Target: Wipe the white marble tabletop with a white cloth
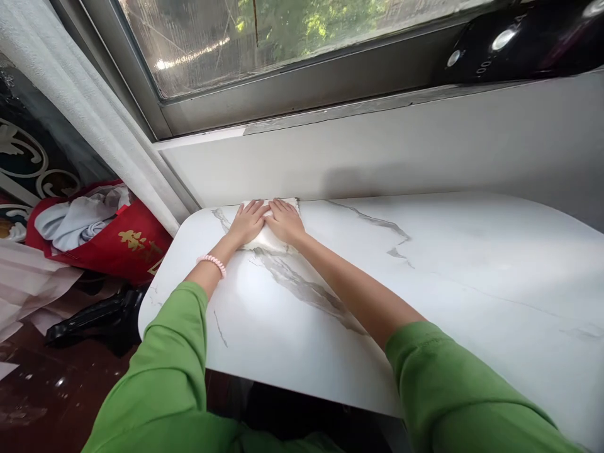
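A white cloth [271,241] lies flat on the white, grey-veined tabletop [453,277], near its back left edge by the wall. My left hand [248,223] rests palm down on the cloth's left part, fingers stretched out. Beside it, my right hand [285,221] presses flat on the cloth's right part, its fingers also extended. The two hands touch or nearly touch at the thumbs. Neither hand's fingers are wrapped round anything. A pink coiled band [212,264] circles my left wrist.
Behind the table are a low wall [283,160] and a window frame [302,94]. A white curtain [94,94] hangs at the left, near a red bag [136,242] of clothes. A dark object [528,47] shows at the upper right.
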`<state>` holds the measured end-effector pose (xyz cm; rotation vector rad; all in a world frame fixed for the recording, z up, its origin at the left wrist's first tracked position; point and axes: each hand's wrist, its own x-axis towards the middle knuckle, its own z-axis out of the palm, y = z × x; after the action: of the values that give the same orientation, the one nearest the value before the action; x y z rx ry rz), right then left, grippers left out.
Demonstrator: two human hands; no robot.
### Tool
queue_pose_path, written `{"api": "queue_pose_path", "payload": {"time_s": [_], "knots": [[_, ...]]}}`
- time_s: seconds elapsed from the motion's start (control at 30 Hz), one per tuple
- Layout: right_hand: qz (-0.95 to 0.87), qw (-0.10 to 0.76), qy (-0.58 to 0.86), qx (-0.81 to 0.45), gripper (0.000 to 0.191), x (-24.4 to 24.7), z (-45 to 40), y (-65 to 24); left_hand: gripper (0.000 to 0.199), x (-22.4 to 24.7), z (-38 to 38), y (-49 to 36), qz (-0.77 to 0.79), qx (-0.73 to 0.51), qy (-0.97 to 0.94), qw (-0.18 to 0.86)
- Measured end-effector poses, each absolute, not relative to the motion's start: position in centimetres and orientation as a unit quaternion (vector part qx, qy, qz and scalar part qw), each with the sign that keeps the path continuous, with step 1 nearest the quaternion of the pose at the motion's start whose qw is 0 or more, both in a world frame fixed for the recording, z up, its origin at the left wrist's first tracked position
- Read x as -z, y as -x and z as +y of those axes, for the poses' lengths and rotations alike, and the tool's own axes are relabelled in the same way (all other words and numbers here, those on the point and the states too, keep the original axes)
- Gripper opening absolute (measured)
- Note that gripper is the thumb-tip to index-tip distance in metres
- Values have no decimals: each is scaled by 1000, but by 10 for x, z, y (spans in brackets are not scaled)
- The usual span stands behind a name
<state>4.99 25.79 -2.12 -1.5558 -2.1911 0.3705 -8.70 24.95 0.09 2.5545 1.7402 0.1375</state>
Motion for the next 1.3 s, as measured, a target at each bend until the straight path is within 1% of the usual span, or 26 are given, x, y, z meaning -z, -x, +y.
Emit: {"api": "queue_pose_path", "payload": {"time_s": [0.2,0.4,0.53,0.8,1.1,1.3], "knots": [[-786,198,579,-88,59,23,280,-41,53,3,277,93,559,-54,-827,28],[-790,233,564,-63,57,32,273,-43,52,6,271,91,563,-51,-825,14],[-791,233,564,-56,58,34,255,-43,52,6,255,90,559,-47,-828,11],[-802,193,563,-53,59,33,173,-43,50,4,178,98,537,-64,-841,28],[-845,174,496,-98,61,34,67,-42,50,-1,58,112,540,-77,-838,18],[-874,182,435,-117,64,35,21,-33,51,-5,3,124,554,-88,-828,14]]}}
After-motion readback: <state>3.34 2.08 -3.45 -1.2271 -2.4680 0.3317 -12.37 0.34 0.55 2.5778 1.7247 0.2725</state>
